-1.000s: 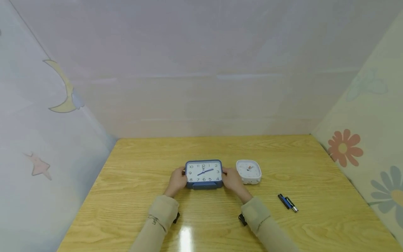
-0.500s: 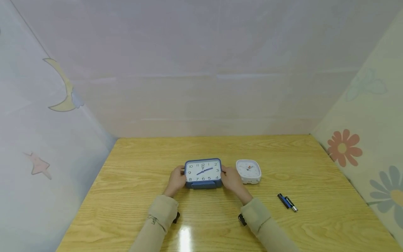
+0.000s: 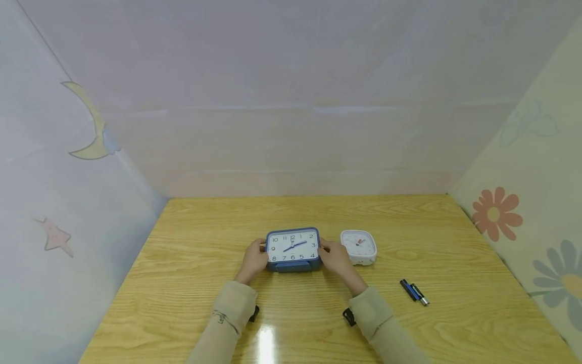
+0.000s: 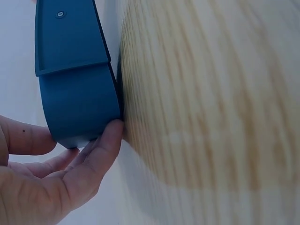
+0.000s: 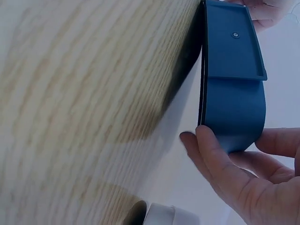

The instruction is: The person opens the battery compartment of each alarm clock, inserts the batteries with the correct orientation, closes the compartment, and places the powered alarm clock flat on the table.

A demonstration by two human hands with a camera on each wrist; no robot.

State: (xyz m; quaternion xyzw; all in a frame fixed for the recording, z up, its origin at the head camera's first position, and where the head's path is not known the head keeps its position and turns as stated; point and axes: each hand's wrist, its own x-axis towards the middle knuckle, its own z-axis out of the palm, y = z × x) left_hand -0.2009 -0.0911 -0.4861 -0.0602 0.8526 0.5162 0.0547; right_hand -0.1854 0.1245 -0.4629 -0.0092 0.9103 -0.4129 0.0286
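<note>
A blue alarm clock with a white face lies face up, slightly tilted, between my hands in the head view. My left hand grips its left end, thumb on one face and fingers on the other, as the left wrist view shows on the blue casing. My right hand holds the opposite end the same way. In the right wrist view a gap shows between the blue casing and the table near those fingers. The clock's back is hidden.
A small white clock lies face up just right of my right hand. Two batteries lie side by side farther right on the wooden table. Fabric walls enclose the table's back and sides.
The blue clock has shifted very slightly up and left in the head view, both hands still holding it. My right fingers sit a little differently on its edge. White clock and batteries stay put.
</note>
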